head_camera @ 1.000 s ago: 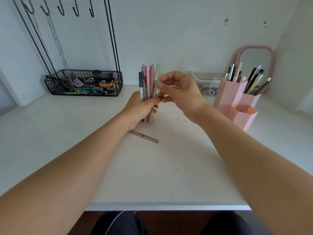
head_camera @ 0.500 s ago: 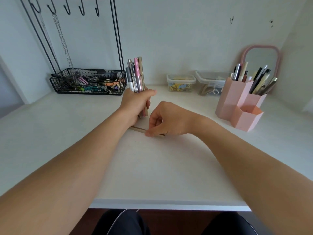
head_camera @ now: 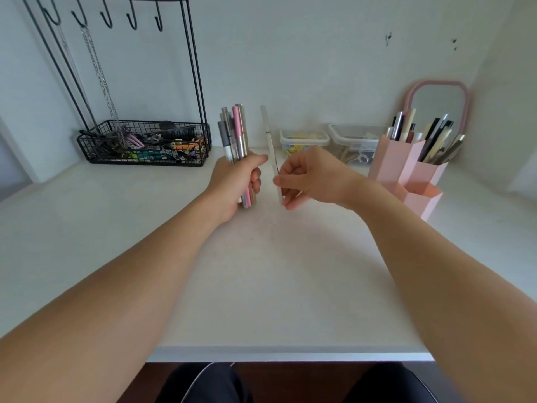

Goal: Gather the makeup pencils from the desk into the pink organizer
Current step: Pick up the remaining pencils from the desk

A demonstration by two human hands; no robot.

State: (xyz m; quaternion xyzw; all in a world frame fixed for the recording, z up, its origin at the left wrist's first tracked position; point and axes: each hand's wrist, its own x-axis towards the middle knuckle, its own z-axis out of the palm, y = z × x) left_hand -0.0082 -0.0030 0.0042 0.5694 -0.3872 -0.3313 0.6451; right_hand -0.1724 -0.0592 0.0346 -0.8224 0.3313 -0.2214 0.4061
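My left hand (head_camera: 232, 181) is closed around an upright bundle of makeup pencils (head_camera: 235, 135), pink, grey and metallic, above the middle of the white desk (head_camera: 261, 271). Just to its right, my right hand (head_camera: 308, 177) pinches a single pale beige pencil (head_camera: 270, 144), held nearly upright and a small gap away from the bundle. The pink organizer (head_camera: 404, 167), made of hexagonal tubes, stands at the right back of the desk; its two tall tubes hold several pencils and brushes, and the low front tube looks empty.
A black wire basket (head_camera: 145, 144) of hair clips stands under a hook rack at the back left. Two clear lidded boxes (head_camera: 305, 141) sit against the back wall. A pink-framed mirror (head_camera: 436, 103) leans behind the organizer.
My right hand picked the beige pencil off the desk and lifted it upright beside the bundle. The left hand kept its hold on the bundle.
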